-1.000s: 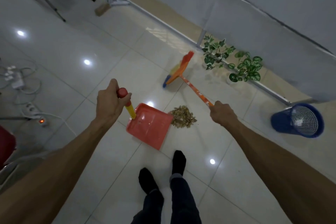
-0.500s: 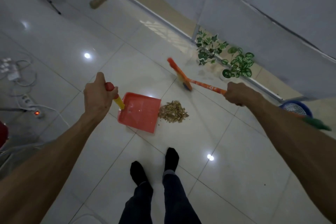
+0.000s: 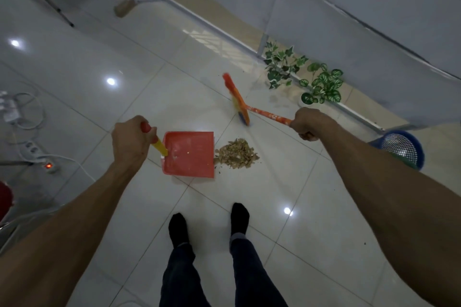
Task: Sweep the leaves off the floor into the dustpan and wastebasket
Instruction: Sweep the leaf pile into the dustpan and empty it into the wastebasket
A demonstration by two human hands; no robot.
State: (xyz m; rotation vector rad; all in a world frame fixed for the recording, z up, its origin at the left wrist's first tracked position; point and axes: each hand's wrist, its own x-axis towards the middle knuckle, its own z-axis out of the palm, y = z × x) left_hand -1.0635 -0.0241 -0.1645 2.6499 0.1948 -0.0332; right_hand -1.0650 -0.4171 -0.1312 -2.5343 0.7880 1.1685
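A small heap of dry brown leaves (image 3: 236, 154) lies on the white tiled floor. Directly left of it sits a red dustpan (image 3: 189, 154), its open edge against the heap. My left hand (image 3: 131, 141) grips the dustpan's yellow and red handle. My right hand (image 3: 308, 123) grips the orange handle of a broom (image 3: 238, 101), whose head stands on the floor just beyond the heap, apart from it. A blue mesh wastebasket (image 3: 401, 146) lies on its side at the right, partly hidden by my right forearm.
Two green leafy plants (image 3: 303, 77) stand against the grey wall behind the broom. A power strip with cables (image 3: 37, 154) lies at the left. Tripod legs (image 3: 50, 5) and a metal frame stand at the back. My two feet in black socks (image 3: 209, 222) are below the heap.
The broom head swung from pointing away on the far side to standing edge-on just behind the leaves. My right hand moved right. The dustpan turned square to the heap.
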